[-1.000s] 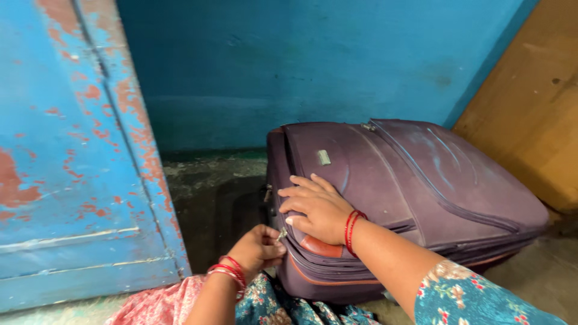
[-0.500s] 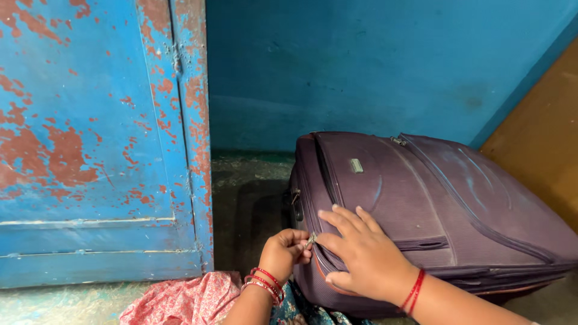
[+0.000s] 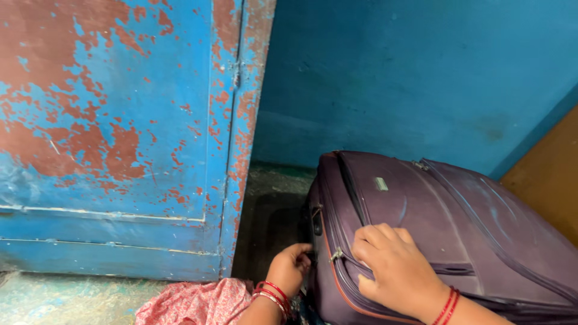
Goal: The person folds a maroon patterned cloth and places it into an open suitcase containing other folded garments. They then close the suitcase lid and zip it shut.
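Pressed flat, the right hand (image 3: 398, 269) lies palm-down on the front panel of the purple suitcase (image 3: 445, 222), fingers curled over the near left edge; it grips nothing, it only bears down on the fabric. Left hand (image 3: 292, 268) is at the suitcase's left side wall, fingers bent in against the zipper track; whether they pinch anything cannot be told, since the fingertips are hidden against the case. 1 metal zipper pull (image 3: 335, 255) hangs free at the corner, just beside the right fingertips and apart from the left hand.

Suitcase position: lying on its back on the dark floor (image 3: 265, 210), near the foot of a blue wall (image 3: 409, 78), with a peeling blue door (image 3: 120, 132) well to its left and a brown board (image 3: 551, 180) to its right.

Judgement on handling: soft-sided cases bulge at the corner, so steady downward pressure near the zipper line should keep the 2 track edges together. Pulling along the track, not outward, would lessen snagging on the orange piping.

Contents: lid down, main zipper appears closed along the visible stretch; nothing inside can be seen. Front pocket zipper also looks closed.

Pink cloth (image 3: 192, 304) lies at the lower edge.
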